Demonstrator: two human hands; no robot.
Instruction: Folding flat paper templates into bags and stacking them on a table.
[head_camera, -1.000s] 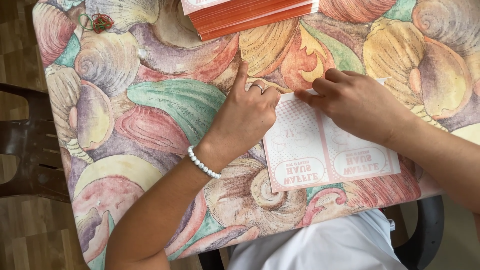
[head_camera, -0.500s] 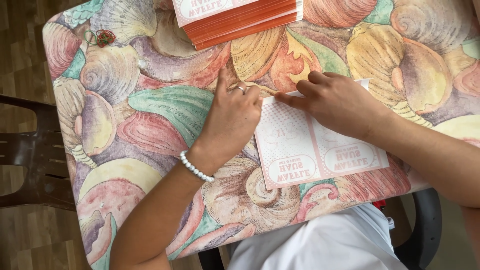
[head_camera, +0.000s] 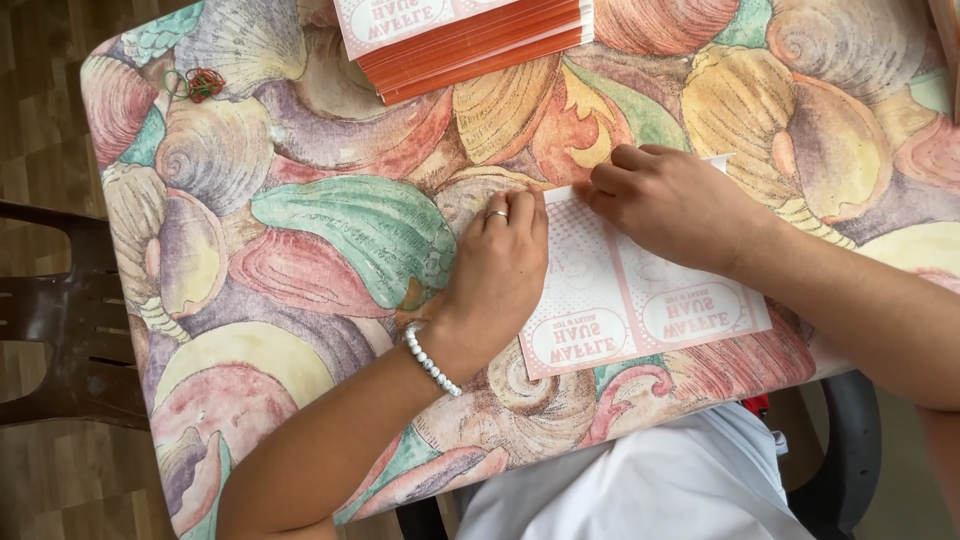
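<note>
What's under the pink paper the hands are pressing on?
The paper lies flat on the shell-patterned tablecloth, which shows all around it. The left hand and right hand press its top edge. Anything beneath the sheet is covered.
</note>
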